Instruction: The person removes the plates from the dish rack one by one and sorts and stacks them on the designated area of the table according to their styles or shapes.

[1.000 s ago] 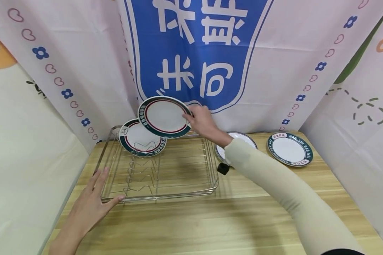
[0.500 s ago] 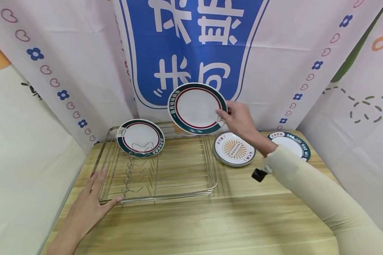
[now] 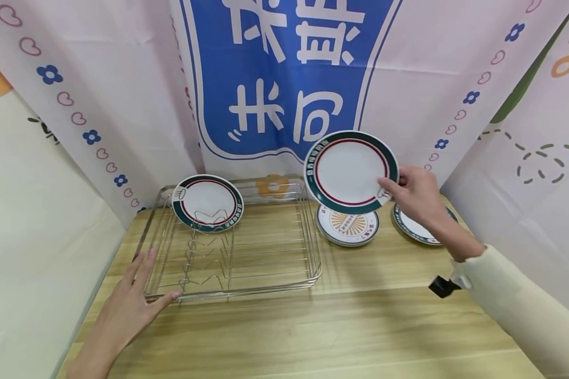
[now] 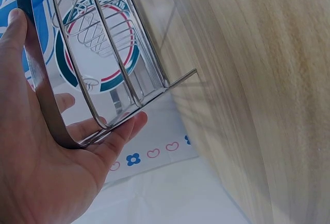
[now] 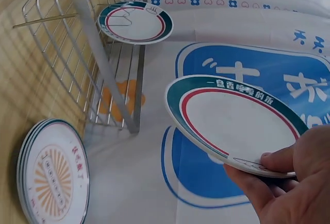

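Note:
My right hand [image 3: 414, 195] pinches a white plate [image 3: 348, 171] with a green rim and red ring by its right edge, thumb on top. In the right wrist view, fingers support this plate [image 5: 232, 116] from below. It hangs tilted above a stack of white plates [image 3: 348, 231] with an orange sunburst. My left hand [image 3: 130, 305] rests on the front left corner of a wire dish rack [image 3: 265, 287], its fingers extended along the side and the thumb at the front bar. A similar green-rimmed plate [image 3: 208, 202] leans in the rack's back left slots.
Partly behind my right hand, another green-rimmed plate [image 3: 414, 226] lies on the wooden table [image 3: 313, 326] at the right. A printed cloth [image 3: 246, 105] hangs close behind the rack, and white cloth walls stand at both sides.
My right hand has carried the green-rimmed plate from above the rack to the right, over the sunburst stack. The left hand and the rack have stayed in place.

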A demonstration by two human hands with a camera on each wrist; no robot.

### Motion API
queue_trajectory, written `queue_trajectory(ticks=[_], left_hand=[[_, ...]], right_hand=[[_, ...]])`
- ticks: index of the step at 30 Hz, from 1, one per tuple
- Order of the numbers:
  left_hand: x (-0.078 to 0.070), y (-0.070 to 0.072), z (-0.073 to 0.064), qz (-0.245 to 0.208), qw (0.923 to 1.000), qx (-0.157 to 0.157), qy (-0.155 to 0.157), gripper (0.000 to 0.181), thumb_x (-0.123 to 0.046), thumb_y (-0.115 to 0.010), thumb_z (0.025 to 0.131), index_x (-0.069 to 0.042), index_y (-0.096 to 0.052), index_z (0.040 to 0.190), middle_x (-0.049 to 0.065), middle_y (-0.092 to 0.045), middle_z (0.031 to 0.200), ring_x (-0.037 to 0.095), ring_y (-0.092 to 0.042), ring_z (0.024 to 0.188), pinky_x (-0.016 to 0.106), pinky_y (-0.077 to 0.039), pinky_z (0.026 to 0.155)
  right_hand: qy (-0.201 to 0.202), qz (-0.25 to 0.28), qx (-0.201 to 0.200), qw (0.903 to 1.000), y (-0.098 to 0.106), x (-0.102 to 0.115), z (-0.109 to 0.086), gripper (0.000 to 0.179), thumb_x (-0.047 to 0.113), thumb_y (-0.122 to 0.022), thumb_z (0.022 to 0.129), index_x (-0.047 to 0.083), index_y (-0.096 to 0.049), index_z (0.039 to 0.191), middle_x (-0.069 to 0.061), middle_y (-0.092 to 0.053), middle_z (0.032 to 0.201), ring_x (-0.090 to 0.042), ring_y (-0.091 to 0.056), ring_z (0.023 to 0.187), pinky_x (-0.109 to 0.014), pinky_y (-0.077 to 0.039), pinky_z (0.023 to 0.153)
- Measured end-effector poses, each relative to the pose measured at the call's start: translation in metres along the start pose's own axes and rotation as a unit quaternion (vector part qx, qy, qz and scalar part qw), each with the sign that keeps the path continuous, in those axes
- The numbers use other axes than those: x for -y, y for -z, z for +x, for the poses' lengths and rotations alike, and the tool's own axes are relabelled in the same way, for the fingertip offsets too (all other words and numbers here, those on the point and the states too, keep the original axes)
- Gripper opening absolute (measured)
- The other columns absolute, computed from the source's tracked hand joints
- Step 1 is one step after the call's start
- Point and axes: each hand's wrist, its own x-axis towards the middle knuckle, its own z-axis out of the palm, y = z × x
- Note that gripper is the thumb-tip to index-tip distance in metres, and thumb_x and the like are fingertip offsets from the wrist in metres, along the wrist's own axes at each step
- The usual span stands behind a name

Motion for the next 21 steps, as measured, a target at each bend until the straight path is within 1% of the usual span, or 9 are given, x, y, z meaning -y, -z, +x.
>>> queue_trajectory(ticks=[3, 7, 10, 13, 16, 18, 21], left_hand=[[0.001, 0.001, 0.000, 0.000, 1.0000, -0.003, -0.001, 0.113, -0.062, -0.070, 0.096, -0.028, 0.007, 0.171, 0.035, -0.010, 0.171, 0.076, -0.034, 0.132, 0.088, -0.036, 0.094], [0.000, 0.001, -0.001, -0.003, 1.0000, -0.006, 0.000, 0.114, -0.062, -0.071, 0.095, -0.029, 0.007, 0.171, 0.034, -0.009, 0.172, 0.077, -0.033, 0.132, 0.089, -0.034, 0.095], [-0.001, 0.002, -0.001, -0.003, 1.0000, -0.005, 0.003, 0.114, -0.062, -0.070, 0.095, -0.030, 0.008, 0.171, 0.033, -0.008, 0.172, 0.077, -0.033, 0.132, 0.089, -0.034, 0.095], [-0.001, 0.002, 0.000, -0.005, 1.0000, -0.006, 0.000, 0.113, -0.062, -0.070, 0.096, -0.030, 0.008, 0.171, 0.032, -0.007, 0.173, 0.076, -0.033, 0.133, 0.088, -0.034, 0.096], [-0.001, 0.002, 0.001, -0.007, 0.9999, -0.012, -0.009, 0.113, -0.060, -0.072, 0.095, -0.028, 0.006, 0.172, 0.031, -0.009, 0.173, 0.074, -0.033, 0.136, 0.088, -0.034, 0.097], [-0.001, 0.002, 0.000, -0.009, 0.9997, -0.017, -0.013, 0.113, -0.060, -0.073, 0.095, -0.028, 0.004, 0.172, 0.031, -0.010, 0.173, 0.072, -0.034, 0.137, 0.087, -0.034, 0.098], [-0.001, 0.001, 0.000, -0.007, 0.9997, -0.018, -0.012, 0.113, -0.060, -0.073, 0.095, -0.028, 0.004, 0.172, 0.031, -0.010, 0.173, 0.072, -0.034, 0.136, 0.087, -0.034, 0.098]], right_hand=[[-0.023, -0.012, 0.009, 0.9996, 0.010, -0.016, -0.012, 0.028, 0.018, -0.069, 0.105, -0.008, -0.074, 0.111, -0.019, -0.077, 0.086, -0.012, -0.064, 0.064, -0.020, -0.049, 0.053], [-0.041, -0.027, 0.035, 0.9982, 0.016, -0.039, -0.028, 0.028, 0.017, -0.070, 0.104, -0.010, -0.074, 0.109, -0.019, -0.078, 0.086, -0.011, -0.067, 0.065, -0.021, -0.051, 0.053], [-0.052, -0.039, 0.061, 0.9960, 0.018, -0.055, -0.038, 0.028, 0.017, -0.069, 0.104, -0.011, -0.073, 0.109, -0.015, -0.077, 0.081, -0.011, -0.062, 0.060, -0.023, -0.045, 0.048], [-0.069, -0.049, 0.095, 0.9918, 0.017, -0.067, -0.049, 0.027, 0.017, -0.068, 0.105, -0.010, -0.073, 0.107, -0.008, -0.075, 0.075, -0.012, -0.054, 0.055, -0.024, -0.038, 0.045], [-0.093, -0.050, 0.132, 0.9857, 0.014, -0.076, -0.060, 0.026, 0.017, -0.067, 0.105, -0.008, -0.073, 0.106, -0.003, -0.075, 0.074, -0.012, -0.055, 0.057, -0.025, -0.038, 0.046], [-0.104, -0.047, 0.152, 0.9817, 0.010, -0.082, -0.067, 0.024, 0.017, -0.066, 0.105, -0.006, -0.073, 0.102, -0.002, -0.074, 0.073, -0.012, -0.055, 0.058, -0.025, -0.038, 0.047], [-0.116, -0.045, 0.179, 0.9759, 0.002, -0.090, -0.078, 0.021, 0.018, -0.067, 0.104, -0.002, -0.073, 0.098, 0.000, -0.072, 0.071, -0.013, -0.053, 0.058, -0.024, -0.036, 0.048]])
